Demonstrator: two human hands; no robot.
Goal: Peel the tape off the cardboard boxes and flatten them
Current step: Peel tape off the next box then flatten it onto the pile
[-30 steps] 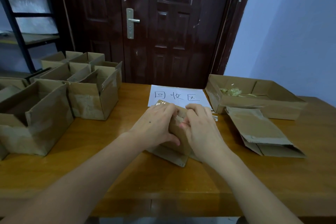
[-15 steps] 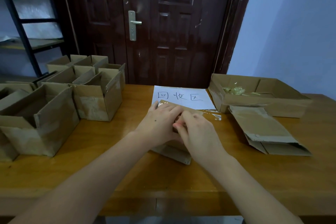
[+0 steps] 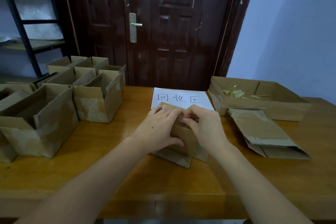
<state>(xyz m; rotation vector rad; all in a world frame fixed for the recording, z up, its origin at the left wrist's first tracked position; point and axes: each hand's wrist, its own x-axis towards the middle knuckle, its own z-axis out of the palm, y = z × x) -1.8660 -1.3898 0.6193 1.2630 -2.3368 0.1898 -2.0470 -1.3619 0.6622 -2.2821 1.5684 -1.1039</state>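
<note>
A small taped cardboard box (image 3: 183, 138) stands on the wooden table (image 3: 118, 169) in front of me, its bottom flaps spread on the tabletop. My left hand (image 3: 160, 127) grips the box from the left, thumb on its near face and fingers over the top. My right hand (image 3: 205, 125) lies over the box's right side with its fingertips curled at the top seam, pinching at the tape there. The tape itself is mostly hidden under my fingers.
Several open cardboard boxes (image 3: 54, 111) crowd the table's left side. A white paper sign (image 3: 181, 97) lies behind the box. At the right, a shallow cardboard tray (image 3: 263, 107) holds crumpled tape (image 3: 236, 93), with a flattened box (image 3: 263, 132) in front of it.
The box's top has tilted up a little toward me again. My right fingertips have drawn in to the top seam beside my left fingers. The view has shifted slightly.
</note>
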